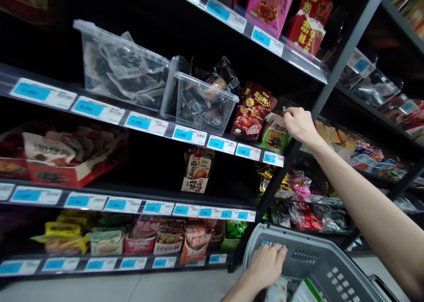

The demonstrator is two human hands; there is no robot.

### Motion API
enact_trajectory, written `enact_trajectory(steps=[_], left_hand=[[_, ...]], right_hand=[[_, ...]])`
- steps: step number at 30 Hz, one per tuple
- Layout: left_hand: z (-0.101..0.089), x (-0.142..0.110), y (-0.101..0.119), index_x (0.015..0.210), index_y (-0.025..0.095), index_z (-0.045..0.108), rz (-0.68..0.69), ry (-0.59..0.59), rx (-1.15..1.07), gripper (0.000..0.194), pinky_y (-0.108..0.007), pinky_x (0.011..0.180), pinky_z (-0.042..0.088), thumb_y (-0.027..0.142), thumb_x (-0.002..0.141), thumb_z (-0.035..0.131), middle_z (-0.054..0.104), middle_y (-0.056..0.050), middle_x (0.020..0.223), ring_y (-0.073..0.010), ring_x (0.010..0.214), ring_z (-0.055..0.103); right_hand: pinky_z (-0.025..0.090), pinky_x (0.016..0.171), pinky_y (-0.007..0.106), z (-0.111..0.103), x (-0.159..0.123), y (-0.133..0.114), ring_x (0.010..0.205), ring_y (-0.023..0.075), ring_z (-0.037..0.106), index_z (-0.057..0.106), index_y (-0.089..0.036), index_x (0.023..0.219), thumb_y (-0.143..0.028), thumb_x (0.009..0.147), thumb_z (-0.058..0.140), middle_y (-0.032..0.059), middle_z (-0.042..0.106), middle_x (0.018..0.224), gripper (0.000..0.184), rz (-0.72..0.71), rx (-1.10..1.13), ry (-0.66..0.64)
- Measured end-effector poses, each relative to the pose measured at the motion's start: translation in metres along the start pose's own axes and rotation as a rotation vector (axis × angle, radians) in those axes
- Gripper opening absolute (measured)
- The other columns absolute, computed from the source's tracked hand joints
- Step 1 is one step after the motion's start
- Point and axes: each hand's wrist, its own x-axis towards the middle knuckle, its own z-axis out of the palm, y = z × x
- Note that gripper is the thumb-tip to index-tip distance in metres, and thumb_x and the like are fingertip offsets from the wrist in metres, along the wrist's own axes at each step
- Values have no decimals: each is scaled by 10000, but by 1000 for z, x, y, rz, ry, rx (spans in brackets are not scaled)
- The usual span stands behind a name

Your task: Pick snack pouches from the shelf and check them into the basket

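Grey upright (355,36) is limiting right-side access; plastic basket (331,249) is sitting below, left hand (268,263) hanging over it, grip unclear. Maroon carton (253,112) is crowding the shelf's (6,78) green snack carton (274,134), right hand (298,121) resting at its top corner, grasp unclear; probably light, crushable, it is favouring edge holding.

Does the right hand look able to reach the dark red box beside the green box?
Probably yes: the right hand is close, at the green box, and the dark red box has most of its front uncovered.
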Motion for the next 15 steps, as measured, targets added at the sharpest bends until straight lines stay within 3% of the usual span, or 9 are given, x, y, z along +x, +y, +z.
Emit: enact_trajectory(steps=[4, 8, 11, 15], left_hand=[[0, 3, -2, 1137, 210, 710, 21, 13, 75, 590, -408, 916, 564, 472, 1051, 189, 772, -129, 1135, -307, 1099, 731], [-1, 3, -4, 1110, 212, 694, 23, -26, 71, 534, -377, 899, 552, 474, 1050, 233, 775, -116, 1119, -296, 1100, 729], [0, 4, -8, 1120, 206, 669, 6, -56, 50, 505, -397, 911, 528, 465, 1050, 241, 762, -136, 1115, -310, 1111, 714], [4, 10, -16, 1162, 203, 634, -28, -99, 41, 408, -416, 896, 507, 416, 1033, 311, 738, -144, 1146, -320, 1096, 694]], right_hand=[[456, 1006, 465, -1, -16, 3, 1091, 308, 625, 692, -190, 985, -226, 974, 378, 142, 722, 1092, 317, -115, 103, 290], [451, 1030, 520, -9, -67, 6, 1129, 305, 584, 646, -211, 1062, -312, 1005, 413, 124, 665, 1144, 260, -336, 82, 461], [479, 981, 510, -11, -116, 15, 1110, 297, 588, 638, -209, 1111, -314, 1016, 423, 121, 642, 1155, 256, -534, 21, 474], [482, 868, 470, 6, -185, 49, 998, 264, 609, 593, -271, 1203, -243, 967, 497, 58, 656, 1121, 257, -861, -42, 303]])
